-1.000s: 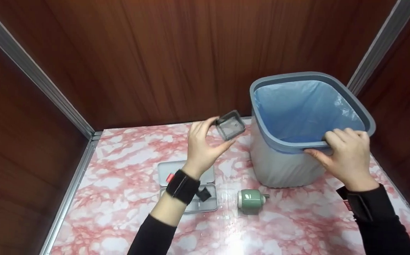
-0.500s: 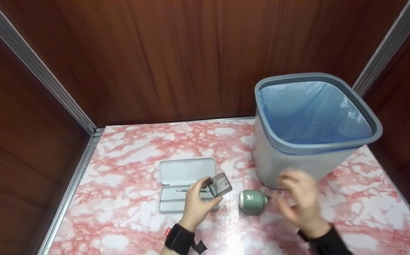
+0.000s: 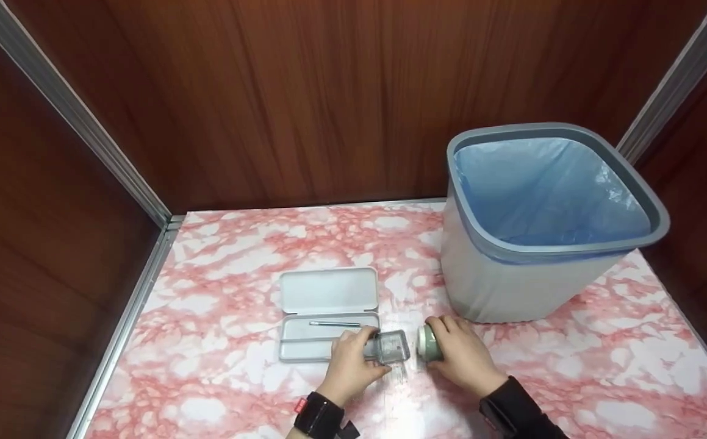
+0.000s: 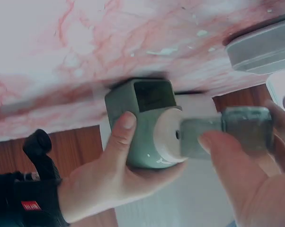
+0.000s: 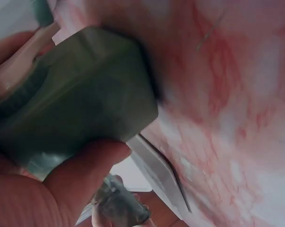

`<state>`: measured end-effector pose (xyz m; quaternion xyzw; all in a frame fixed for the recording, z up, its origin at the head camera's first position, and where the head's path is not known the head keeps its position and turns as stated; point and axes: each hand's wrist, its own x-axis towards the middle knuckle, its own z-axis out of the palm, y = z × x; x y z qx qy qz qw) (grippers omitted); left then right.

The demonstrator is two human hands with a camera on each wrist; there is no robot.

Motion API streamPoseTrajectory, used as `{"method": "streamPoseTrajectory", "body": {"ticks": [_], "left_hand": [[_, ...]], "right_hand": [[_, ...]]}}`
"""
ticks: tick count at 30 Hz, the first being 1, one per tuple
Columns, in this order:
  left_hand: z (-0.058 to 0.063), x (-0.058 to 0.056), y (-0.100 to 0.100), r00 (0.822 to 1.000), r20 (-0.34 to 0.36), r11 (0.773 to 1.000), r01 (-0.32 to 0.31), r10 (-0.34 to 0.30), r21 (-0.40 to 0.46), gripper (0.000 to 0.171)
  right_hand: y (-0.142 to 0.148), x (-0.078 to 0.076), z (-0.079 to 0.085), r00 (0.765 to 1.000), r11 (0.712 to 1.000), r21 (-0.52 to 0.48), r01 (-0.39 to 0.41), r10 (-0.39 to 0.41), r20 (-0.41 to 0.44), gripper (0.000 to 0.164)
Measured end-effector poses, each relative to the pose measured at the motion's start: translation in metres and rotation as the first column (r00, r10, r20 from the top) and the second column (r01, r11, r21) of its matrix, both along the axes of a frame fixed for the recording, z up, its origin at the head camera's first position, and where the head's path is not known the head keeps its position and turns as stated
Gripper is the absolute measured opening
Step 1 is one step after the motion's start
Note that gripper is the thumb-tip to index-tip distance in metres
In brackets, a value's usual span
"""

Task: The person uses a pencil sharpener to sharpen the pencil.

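My left hand (image 3: 353, 363) pinches a clear grey shavings drawer (image 3: 393, 346) between thumb and fingers, low over the table. To its right, my right hand (image 3: 466, 356) grips a green pencil sharpener (image 3: 431, 343), fingers wrapped over its body and its pale round face toward the drawer. In the left wrist view, a dark square opening (image 4: 154, 94) shows in the sharpener body, and the drawer (image 4: 249, 127) is held apart from it. The right wrist view shows the sharpener (image 5: 85, 90) close up, with the thumb along its side. Its crank is hidden by the right hand.
An opened grey pencil case (image 3: 329, 291) lies left of the hands, a thin pen-like stick (image 3: 335, 324) inside it. Behind the right hand stands a tall bin (image 3: 506, 289) with a blue liner (image 3: 548, 195). Wood-grain panels (image 3: 280, 103) surround the pink marbled table (image 3: 225, 262).
My right hand has let go of the bin rim and come down onto the sharpener. My left hand has lowered the drawer from beside the bin to the sharpener's left.
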<state>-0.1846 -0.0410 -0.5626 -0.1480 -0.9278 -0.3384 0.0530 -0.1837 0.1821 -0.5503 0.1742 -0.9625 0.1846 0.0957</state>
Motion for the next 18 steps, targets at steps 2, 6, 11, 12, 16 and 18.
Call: {"method": "streamPoseTrajectory", "body": {"ticks": [2, 6, 11, 12, 16, 18], "left_hand": [[-0.002, 0.0, 0.004, 1.0, -0.002, 0.999, 0.008, -0.008, -0.038, 0.068], [-0.004, -0.002, 0.01, 1.0, 0.0, 0.996, 0.028, -0.028, -0.084, 0.068], [-0.002, -0.004, 0.015, 0.997, -0.025, 0.993, 0.073, -0.075, -0.098, 0.068], [-0.001, -0.004, 0.016, 0.996, -0.024, 0.993, 0.084, -0.086, -0.088, 0.068], [0.001, -0.005, 0.02, 0.993, -0.009, 0.992, 0.121, -0.121, -0.032, 0.067], [0.001, -0.005, 0.023, 0.991, -0.005, 0.991, 0.137, -0.137, -0.008, 0.066]], "right_hand": [[0.001, 0.001, -0.001, 1.0, 0.999, -0.034, -0.002, 0.002, -0.002, 0.076], [0.002, 0.004, 0.001, 1.0, 0.993, -0.115, -0.025, 0.025, -0.001, 0.075], [0.001, 0.011, 0.007, 0.997, 0.986, -0.153, -0.072, 0.068, -0.032, 0.076], [0.001, 0.012, 0.008, 0.997, 0.985, -0.155, -0.078, 0.073, -0.04, 0.076], [-0.002, 0.015, 0.012, 0.994, 0.985, -0.149, -0.083, 0.073, -0.075, 0.076], [-0.004, 0.017, 0.015, 0.994, 0.984, -0.156, -0.088, 0.077, -0.08, 0.075]]}}
